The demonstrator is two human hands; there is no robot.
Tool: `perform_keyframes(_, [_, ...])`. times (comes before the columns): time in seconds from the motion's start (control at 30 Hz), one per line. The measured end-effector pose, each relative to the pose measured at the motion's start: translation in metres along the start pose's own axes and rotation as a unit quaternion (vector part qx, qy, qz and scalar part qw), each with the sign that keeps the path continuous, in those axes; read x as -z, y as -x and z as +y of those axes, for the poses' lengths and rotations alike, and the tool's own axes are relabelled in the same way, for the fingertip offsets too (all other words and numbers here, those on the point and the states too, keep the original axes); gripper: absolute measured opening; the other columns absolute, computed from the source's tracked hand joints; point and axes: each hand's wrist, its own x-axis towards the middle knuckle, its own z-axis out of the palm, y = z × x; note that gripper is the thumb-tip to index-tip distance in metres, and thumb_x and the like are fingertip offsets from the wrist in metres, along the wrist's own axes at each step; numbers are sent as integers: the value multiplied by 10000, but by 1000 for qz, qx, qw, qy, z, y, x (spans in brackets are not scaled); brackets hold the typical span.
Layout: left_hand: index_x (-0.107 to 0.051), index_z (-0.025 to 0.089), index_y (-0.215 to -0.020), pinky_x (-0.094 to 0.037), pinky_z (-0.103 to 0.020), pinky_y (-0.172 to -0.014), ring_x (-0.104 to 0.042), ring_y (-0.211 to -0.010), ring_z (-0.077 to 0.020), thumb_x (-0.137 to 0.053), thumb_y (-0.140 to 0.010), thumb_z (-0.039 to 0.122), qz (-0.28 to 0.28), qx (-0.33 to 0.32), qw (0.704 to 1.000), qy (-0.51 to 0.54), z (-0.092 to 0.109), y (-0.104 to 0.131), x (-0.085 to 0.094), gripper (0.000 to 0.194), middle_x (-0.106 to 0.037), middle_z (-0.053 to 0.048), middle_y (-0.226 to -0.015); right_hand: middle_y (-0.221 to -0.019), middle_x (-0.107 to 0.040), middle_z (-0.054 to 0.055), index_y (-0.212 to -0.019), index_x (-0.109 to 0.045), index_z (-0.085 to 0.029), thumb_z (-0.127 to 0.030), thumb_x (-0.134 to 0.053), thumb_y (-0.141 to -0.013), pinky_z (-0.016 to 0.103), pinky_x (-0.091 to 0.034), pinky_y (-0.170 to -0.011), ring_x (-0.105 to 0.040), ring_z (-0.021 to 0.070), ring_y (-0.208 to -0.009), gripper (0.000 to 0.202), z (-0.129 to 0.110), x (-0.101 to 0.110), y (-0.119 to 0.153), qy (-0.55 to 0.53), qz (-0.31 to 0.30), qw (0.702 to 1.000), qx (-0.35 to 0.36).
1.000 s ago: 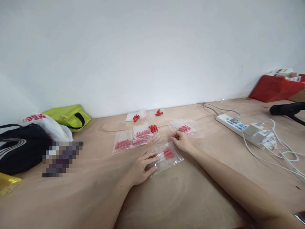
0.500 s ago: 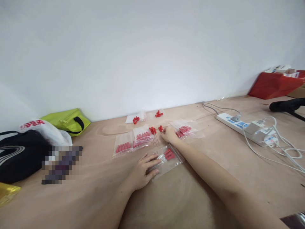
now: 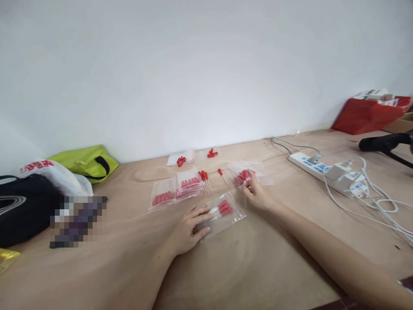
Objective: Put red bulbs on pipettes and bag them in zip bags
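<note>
My left hand [image 3: 190, 228] rests with spread fingers on the left edge of a clear plastic bag [image 3: 235, 215] that lies flat. Inside it are several droppers [image 3: 225, 207] with red rubber bulbs and thin clear stems. My right hand [image 3: 258, 193] has its fingers curled at the near edge of a zip bag of droppers [image 3: 240, 178] in the right-hand pile; the fingertips are partly hidden. Between the bags lie a single loose dropper [image 3: 220, 172] and a small row of loose droppers [image 3: 204, 176].
Bags of droppers [image 3: 163, 198] lie on the left. Two bags with red bulbs [image 3: 181, 161] lie near the wall. A power strip [image 3: 306, 161] with cables is at right, a red bag [image 3: 364, 116] behind it. Green [image 3: 93, 161] and black [image 3: 29, 211] bags stand left.
My right hand has left the single loose dropper, which now lies fully in view, and has moved right to the pile of bags. My left hand stays on the clear bag.
</note>
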Motion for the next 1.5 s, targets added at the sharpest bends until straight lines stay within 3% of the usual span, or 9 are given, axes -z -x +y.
perform_keyframes(0.17, [-564, 352, -1096, -254, -462, -1025, -393, -1192, -204, -462, -843, 259, -6, -24, 1000, -12, 2, 0, 2, 289, -462, -1, -1275, -617, -438, -82, -1327, 41, -216, -299, -489, -708, 204, -369, -374, -452, 90, -403, 819, 0, 1, 11, -163, 62, 982, -74])
perform_keyframes(0.37, [-566, 363, -1091, -261, -459, -1023, -387, -1193, -207, -468, -842, 253, 2, -22, 1000, -13, 1, 1, 0, 290, -457, 4, -1274, -618, -433, -82, -1281, -93, -240, -272, -525, -676, 193, -391, -358, -485, 87, -408, 743, -2, -12, 12, -198, 62, 975, -81])
perform_keyframes(0.67, [-550, 339, -1122, -274, -451, -1020, -369, -1208, -214, -456, -848, 269, 1, -7, 1000, -18, 3, 0, -1, 298, -426, -12, -1303, -608, -449, -108, -1127, -222, -248, -367, -588, -639, 225, -459, -430, -525, 88, -445, 622, -12, -22, 22, -254, 27, 964, -78])
perform_keyframes(0.93, [-503, 324, -1179, -274, -438, -1021, -352, -1220, -220, -440, -852, 299, 1, 3, 1000, -30, 3, 1, -1, 335, -404, -18, -1321, -591, -535, -95, -971, -264, -252, -425, -601, -622, 268, -496, -515, -575, 106, -490, 515, -14, -24, 24, -317, 54, 936, -142])
perform_keyframes(1.07, [-483, 328, -1196, -262, -433, -1027, -349, -1222, -213, -436, -853, 300, -3, 4, 999, -32, 2, 1, -2, 347, -401, -14, -1322, -587, -537, -87, -983, -277, -253, -428, -573, -662, 293, -504, -548, -593, 119, -506, 470, -13, -24, 25, -322, 73, 933, -147])
perform_keyframes(1.17, [-456, 331, -1217, -254, -426, -1034, -342, -1228, -208, -434, -854, 306, 0, -1, 1000, -27, 1, 1, -2, 365, -398, -7, -1326, -585, -536, -75, -956, -327, -245, -433, -541, -685, 296, -499, -550, -596, 123, -519, 393, -15, -23, 25, -323, 50, 931, -163])
perform_keyframes(1.33, [-441, 315, -1233, -256, -427, -1034, -340, -1230, -209, -428, -856, 318, -2, 3, 1000, -25, 0, 1, -3, 377, -393, -17, -1332, -625, -555, -27, -775, -470, -198, -387, -613, -608, 279, -483, -593, -574, 115, -578, 290, -19, -22, 26, -271, -2, 946, -175])
perform_keyframes(1.5, [-446, 321, -1228, -272, -427, -1026, -337, -1232, -216, -431, -856, 332, 1, 5, 1000, -23, -1, 2, -3, 373, -388, -11, -1338, -605, -562, -40, -759, -487, -195, -358, -676, -545, 248, -436, -545, -528, 102, -536, 329, -17, -24, 27, -223, -22, 966, -128])
